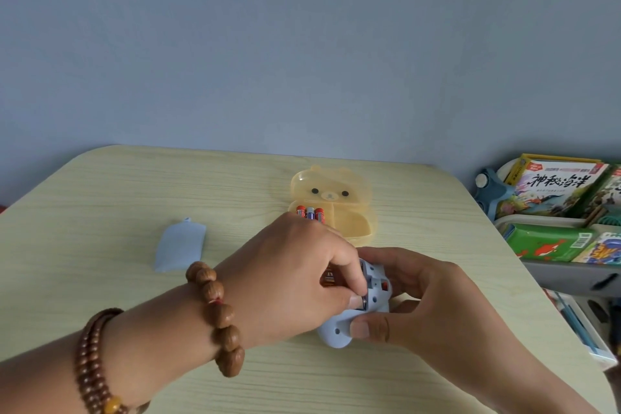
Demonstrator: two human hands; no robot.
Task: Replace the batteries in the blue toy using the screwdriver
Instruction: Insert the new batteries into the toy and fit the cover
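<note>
The blue toy (349,323) lies underside up near the table's front, its battery bay uncovered. My right hand (433,306) grips it from the right, thumb on its lower end. My left hand (295,276) reaches over the bay, fingers pinched on a battery (331,279) that sits at the bay. A light blue cover piece (179,247) rests on the table to the left. An open yellow bear-shaped box (332,208) behind my hands holds three batteries (311,213). No screwdriver is visible.
The pale wooden table (134,205) stands against a blue-grey wall. To the right, beyond the table's edge, a rack (557,218) holds picture books and boxes. Bead bracelets circle my left wrist and forearm.
</note>
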